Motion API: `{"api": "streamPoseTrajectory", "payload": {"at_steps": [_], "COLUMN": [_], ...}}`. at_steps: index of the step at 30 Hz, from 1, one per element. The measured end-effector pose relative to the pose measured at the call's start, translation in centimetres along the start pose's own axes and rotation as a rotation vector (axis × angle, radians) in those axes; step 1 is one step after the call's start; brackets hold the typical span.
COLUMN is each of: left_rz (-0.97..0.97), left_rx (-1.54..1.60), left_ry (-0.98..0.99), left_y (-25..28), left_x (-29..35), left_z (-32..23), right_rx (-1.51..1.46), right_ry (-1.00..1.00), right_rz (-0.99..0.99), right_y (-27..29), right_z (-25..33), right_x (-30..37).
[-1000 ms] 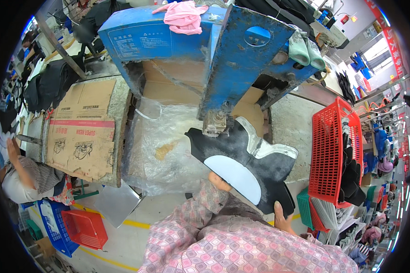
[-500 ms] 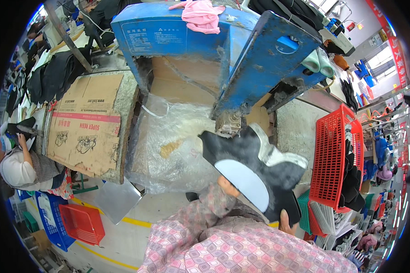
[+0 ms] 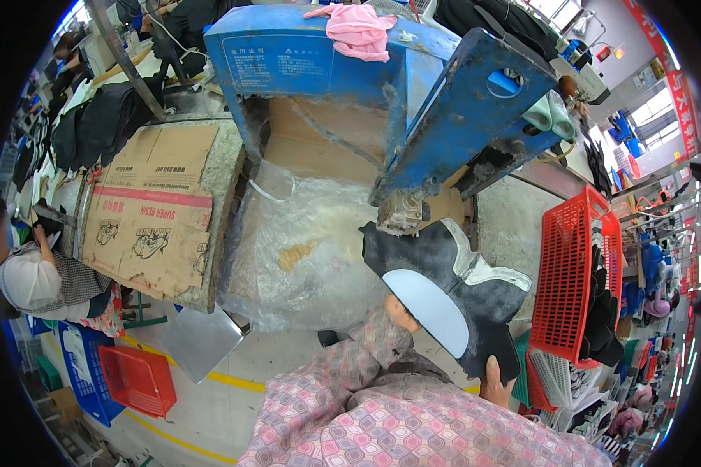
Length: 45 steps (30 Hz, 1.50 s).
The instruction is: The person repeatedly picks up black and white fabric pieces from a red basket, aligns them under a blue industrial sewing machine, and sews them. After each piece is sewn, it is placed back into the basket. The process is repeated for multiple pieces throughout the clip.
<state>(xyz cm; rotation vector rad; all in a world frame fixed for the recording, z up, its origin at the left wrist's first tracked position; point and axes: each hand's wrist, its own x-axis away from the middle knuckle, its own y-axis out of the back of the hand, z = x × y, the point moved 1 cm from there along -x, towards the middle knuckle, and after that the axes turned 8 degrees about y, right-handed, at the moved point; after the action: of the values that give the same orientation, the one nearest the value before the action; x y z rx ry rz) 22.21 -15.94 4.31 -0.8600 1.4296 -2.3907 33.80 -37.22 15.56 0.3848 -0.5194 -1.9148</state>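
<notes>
A black shoe upper [image 3: 475,319] with a pale half-oval patch [image 3: 430,310] and a white strip along its far edge is spread out between my hands. My left hand [image 3: 401,314] grips its near left edge, fingers partly hidden beneath the upper. At the near right corner my right hand [image 3: 496,383] pinches it, thumb on top and the other fingers out of sight. The upper's far part lies just under the worn metal head [image 3: 402,212] of a blue machine [image 3: 459,117]; whether they touch I cannot tell.
Clear plastic sheeting [image 3: 288,257] covers the area left of the upper. A flattened cardboard sheet [image 3: 144,210] lies on the left-hand table. At the right stands a red basket [image 3: 572,272] of black pieces. A pink cloth [image 3: 358,31] rests on the machine. Another person [image 3: 35,276] sits far left.
The whole view has shifted slightly, so the machine appears farther right. The upper has moved a little to the right under the machine head, with both hands still holding it.
</notes>
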Motion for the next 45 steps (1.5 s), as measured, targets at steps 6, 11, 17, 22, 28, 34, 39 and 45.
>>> {"api": "streamPoseTrajectory", "payload": {"at_steps": [6, 11, 17, 22, 28, 34, 39, 45], "left_rz": [0.308, 0.569, 0.888, 0.039, 0.062, 0.173, 0.370, 0.509], "left_rx": [-0.162, -0.220, -0.443, -0.461, -0.364, -0.502, -0.491, -0.607], "left_ry": [0.009, -0.026, -0.188, -0.268, -0.358, -0.414, -0.154, -0.274], "left_y": [0.3, 1.4, 1.1, 2.9, -0.6, -5.4, -4.8, -4.5], "left_x": [-2.3, -4.6, -2.5, 0.4, 8.1, 11.4, 5.1, 7.0], "left_z": [-1.8, -2.5, -1.0, -5.1, -17.8, -19.3, -17.7, -23.5], "right_rx": [-0.692, -0.575, -0.590, -0.722, -0.723, -0.436, -0.522, -0.337], "right_ry": [-0.218, -0.232, -0.206, -0.258, -0.339, -0.362, -0.285, -0.339], "right_rz": [-0.338, -0.310, -0.220, -0.205, -0.220, -0.188, -0.248, -0.140], "right_y": [-2.6, -2.8, -2.1, -3.8, -5.9, -10.1, -4.8, -11.4], "right_z": [1.8, 2.3, 2.9, 1.6, -2.9, -3.7, -6.6, -5.8], "right_x": [-4.5, -5.2, -3.9, -7.0, -15.8, -22.2, -23.9, -24.9]}}
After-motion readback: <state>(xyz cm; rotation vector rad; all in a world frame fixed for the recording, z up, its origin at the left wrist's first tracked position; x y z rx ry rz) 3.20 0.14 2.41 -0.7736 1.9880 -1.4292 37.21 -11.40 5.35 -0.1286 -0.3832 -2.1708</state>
